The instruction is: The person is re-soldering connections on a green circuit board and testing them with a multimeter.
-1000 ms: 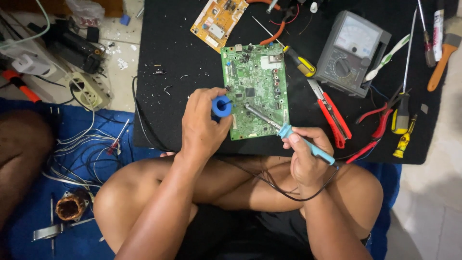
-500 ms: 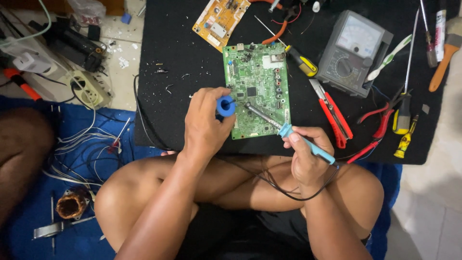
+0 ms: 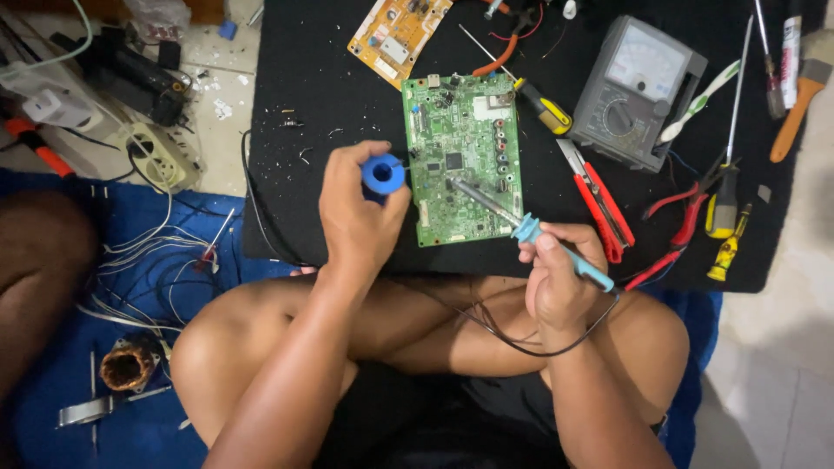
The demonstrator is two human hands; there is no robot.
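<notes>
A blue spool [image 3: 383, 174] is held in the left hand [image 3: 358, 213], the fingers clamped around it, just beside the left edge of a green board [image 3: 463, 156] that lies flat on a black mat [image 3: 321, 78]. A soldering iron [image 3: 530, 233] is gripped in the right hand [image 3: 556, 278], the fingers closed on its blue handle; its metal tip is laid across the lower middle of the board, pointing toward 10 o'clock. Whether the tip touches the board cannot be told. A black cord [image 3: 512, 343] is seen running from the iron's handle down over the crossed legs. At 12 o'clock from the green board, a yellow board [image 3: 395, 35] is lying at the mat's top edge. At 2 o'clock from it, a screwdriver [image 3: 543, 108] with a yellow and black handle is placed, and beyond that a grey meter [image 3: 638, 87] with a dial. Red-handled cutters [image 3: 599, 204] are laid just beside the right hand at 1 o'clock. Further to 3 o'clock, red pliers [image 3: 686, 221] and two more yellow-handled tools [image 3: 725, 208] are found, with a brush [image 3: 804, 87] at the far upper right. At 9 o'clock from the mat, a power strip [image 3: 161, 156] is set on the floor, and loose wires [image 3: 143, 260] are spread over a blue cloth [image 3: 52, 365]. A copper coil [image 3: 126, 365] is resting at 7 o'clock on that cloth.
</notes>
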